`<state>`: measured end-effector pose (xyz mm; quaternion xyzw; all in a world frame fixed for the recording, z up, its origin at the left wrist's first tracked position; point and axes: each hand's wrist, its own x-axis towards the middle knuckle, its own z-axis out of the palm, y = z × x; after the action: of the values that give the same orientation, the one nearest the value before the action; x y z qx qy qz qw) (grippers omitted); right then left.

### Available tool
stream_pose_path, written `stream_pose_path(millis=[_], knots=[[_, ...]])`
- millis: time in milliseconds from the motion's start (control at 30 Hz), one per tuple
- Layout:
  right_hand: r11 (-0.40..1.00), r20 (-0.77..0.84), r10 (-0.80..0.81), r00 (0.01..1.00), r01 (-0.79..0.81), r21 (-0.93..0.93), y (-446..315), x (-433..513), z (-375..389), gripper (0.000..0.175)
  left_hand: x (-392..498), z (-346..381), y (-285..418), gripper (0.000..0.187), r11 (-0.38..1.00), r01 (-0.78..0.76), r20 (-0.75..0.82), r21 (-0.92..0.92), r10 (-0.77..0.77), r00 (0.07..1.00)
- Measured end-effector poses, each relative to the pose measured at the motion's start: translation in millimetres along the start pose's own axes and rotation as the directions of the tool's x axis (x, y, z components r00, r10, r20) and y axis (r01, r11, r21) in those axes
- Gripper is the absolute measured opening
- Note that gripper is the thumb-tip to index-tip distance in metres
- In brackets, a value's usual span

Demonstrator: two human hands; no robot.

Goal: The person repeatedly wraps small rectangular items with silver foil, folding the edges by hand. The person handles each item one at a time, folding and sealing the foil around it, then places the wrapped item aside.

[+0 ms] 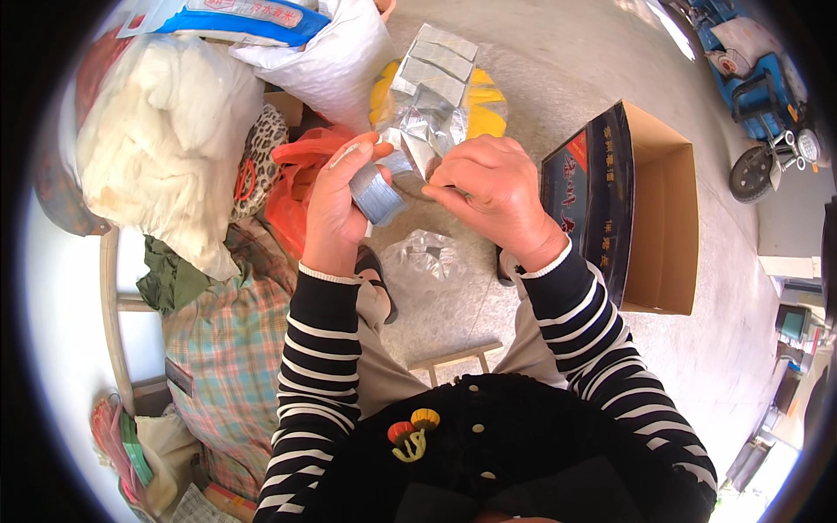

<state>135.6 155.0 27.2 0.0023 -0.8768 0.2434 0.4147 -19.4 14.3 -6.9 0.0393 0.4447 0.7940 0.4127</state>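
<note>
My left hand (337, 209) is closed around a small bundle of grey-blue strips (377, 196), which shows between thumb and fingers. To its right, my right hand (490, 189) has thumb and forefinger pinched together; whether something thin is between them I cannot tell. Just beyond both hands, clear plastic and silvery wrapping (425, 134) lies on a round yellow thing (485, 104). Flat grey packs (437, 62) are laid in a row at its far side. Another piece of crumpled clear plastic (428, 253) is on the floor between my feet.
An open cardboard box (664, 229) stands at the right. On the left are a red plastic bag (288, 196), a large whitish bundle (163, 144), a white woven sack (327, 62) and plaid cloth (229, 340). A blue wheeled vehicle (762, 104) is at the upper right.
</note>
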Motion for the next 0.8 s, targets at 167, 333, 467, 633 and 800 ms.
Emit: stream_pose_path(millis=[167,333,467,633,800], knots=[[0.996,-0.054,-0.039,0.998,0.035,-0.078,4.8,-1.2,1.0,0.016,-1.8,-2.7,-3.2,0.026,0.999,-0.006,0.146,0.031,0.001,0.989],[0.939,-0.416,0.154,0.896,-0.264,-0.22,41.5,-9.0,-42.3,0.017,4.5,-5.0,-7.2,0.02,0.998,0.031,0.142,-0.057,-0.022,0.99],[0.78,-0.818,0.137,0.558,-0.57,-0.258,67.3,-21.9,-97.5,0.036,4.2,-4.9,-6.4,0.02,0.994,0.063,0.113,-0.088,-0.053,0.992],[0.832,-0.693,0.116,0.711,-0.45,-0.323,54.3,-22.5,-72.8,0.04,5.1,-1.1,-11.0,0.017,0.977,0.144,0.22,-0.16,-0.107,0.97],[0.682,0.035,0.621,0.783,-0.561,0.468,16.6,-23.7,8.9,0.029,3.9,-2.7,-9.7,0.016,0.949,0.185,0.208,-0.255,-0.133,0.969]])
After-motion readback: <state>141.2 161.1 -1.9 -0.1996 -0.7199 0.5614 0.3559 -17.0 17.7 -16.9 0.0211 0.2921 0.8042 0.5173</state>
